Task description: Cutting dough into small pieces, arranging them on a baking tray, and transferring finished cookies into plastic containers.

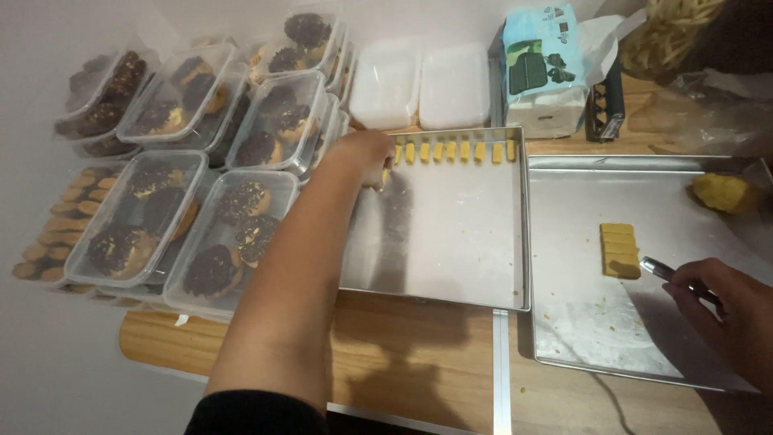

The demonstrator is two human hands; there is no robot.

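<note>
My left hand (366,153) reaches across to the far left corner of a square metal tray (451,258), fingers closed on a small yellow dough piece at the end of a row of yellow dough pieces (455,151) along the tray's far edge. My right hand (725,310) rests at the lower right, holding a thin metal tool (662,269) whose tip points at a short stack of yellow dough bars (620,250) on a second metal tray (596,322). A lump of yellow dough (725,193) lies at that tray's far right corner.
Several clear lidded boxes of chocolate-topped cookies (201,193) are stacked at the left. Two white lidded boxes (423,84) and a tissue pack (541,68) stand behind the trays. The trays sit on a wooden board (403,354). Crumpled clear plastic (708,105) lies at the top right.
</note>
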